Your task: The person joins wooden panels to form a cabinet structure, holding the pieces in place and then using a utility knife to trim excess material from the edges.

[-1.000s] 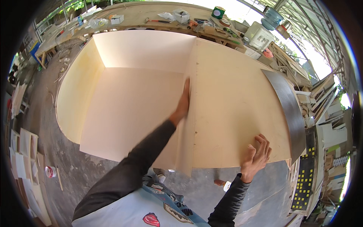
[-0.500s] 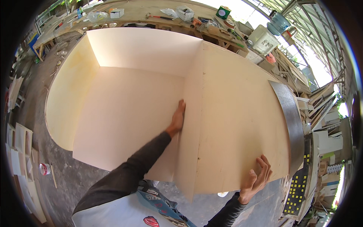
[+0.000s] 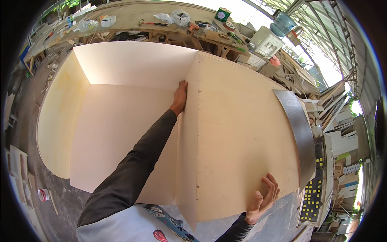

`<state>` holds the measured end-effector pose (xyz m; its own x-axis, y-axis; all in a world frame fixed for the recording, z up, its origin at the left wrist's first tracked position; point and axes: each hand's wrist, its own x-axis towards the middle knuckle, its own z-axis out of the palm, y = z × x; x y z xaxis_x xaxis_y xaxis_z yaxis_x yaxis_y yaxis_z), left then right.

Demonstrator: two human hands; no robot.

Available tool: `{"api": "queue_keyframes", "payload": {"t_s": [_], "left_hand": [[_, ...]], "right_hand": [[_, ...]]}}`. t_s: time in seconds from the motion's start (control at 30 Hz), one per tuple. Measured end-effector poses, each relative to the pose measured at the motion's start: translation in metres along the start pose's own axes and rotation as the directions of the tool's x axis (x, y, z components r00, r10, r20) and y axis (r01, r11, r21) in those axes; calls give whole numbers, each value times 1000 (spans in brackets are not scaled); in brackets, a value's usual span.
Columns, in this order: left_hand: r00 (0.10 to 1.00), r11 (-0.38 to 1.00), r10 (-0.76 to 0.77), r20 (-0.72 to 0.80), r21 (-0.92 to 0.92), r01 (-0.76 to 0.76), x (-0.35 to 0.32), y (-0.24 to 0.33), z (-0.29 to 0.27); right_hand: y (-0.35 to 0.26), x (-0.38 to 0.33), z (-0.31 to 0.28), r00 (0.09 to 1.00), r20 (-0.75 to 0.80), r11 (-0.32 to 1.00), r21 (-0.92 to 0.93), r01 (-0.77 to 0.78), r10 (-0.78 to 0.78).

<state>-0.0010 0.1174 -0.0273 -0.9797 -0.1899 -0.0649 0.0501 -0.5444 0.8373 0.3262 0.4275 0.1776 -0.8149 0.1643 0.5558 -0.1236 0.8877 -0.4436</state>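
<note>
A large pale plywood box (image 3: pixel 121 121) with an open top fills the middle of the view. My left hand (image 3: pixel 180 98) reaches inside it, lying against the upright divider panel (image 3: pixel 187 141) near the far wall, with its fingers stretched out. To the right of the divider spreads a broad flat plywood panel (image 3: pixel 238 129), with a row of small fastener marks along its left edge. Over this panel's near right part my right hand (image 3: pixel 264 197) is open, its fingers bent and apart; whether the fingertips touch the wood I cannot tell. A dark curved strip (image 3: pixel 300 129) lies along the panel's right side.
Behind the box runs a long wooden workbench (image 3: pixel 125 20) with a hammer (image 3: pixel 154 23), a green container (image 3: pixel 222 15) and loose tools. A water dispenser (image 3: pixel 267 41) stands at the far right, near stacked wood offcuts (image 3: pixel 332 107). A small tub (image 3: pixel 43 195) sits on the floor at left.
My left hand has slid farther away along the divider, toward the far wall. My right hand keeps nearly the same place over the panel. The whole view has shifted slightly.
</note>
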Motion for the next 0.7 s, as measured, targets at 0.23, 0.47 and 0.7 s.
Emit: {"api": "queue_keyframes", "payload": {"t_s": [0.23, 0.47, 0.7], "left_hand": [[905, 894, 404, 133, 153, -421, -4, 73, 39], [829, 781, 539, 153, 277, -559, -16, 89, 46], [816, 828, 530, 230, 65, -556, -18, 93, 48]], "right_hand": [[-6, 1, 2, 1000, -9, 999, 27, -20, 20], [-7, 0, 0, 998, 27, 999, 9, -51, 51], [-3, -3, 4, 994, 31, 993, 51, -109, 107]]}}
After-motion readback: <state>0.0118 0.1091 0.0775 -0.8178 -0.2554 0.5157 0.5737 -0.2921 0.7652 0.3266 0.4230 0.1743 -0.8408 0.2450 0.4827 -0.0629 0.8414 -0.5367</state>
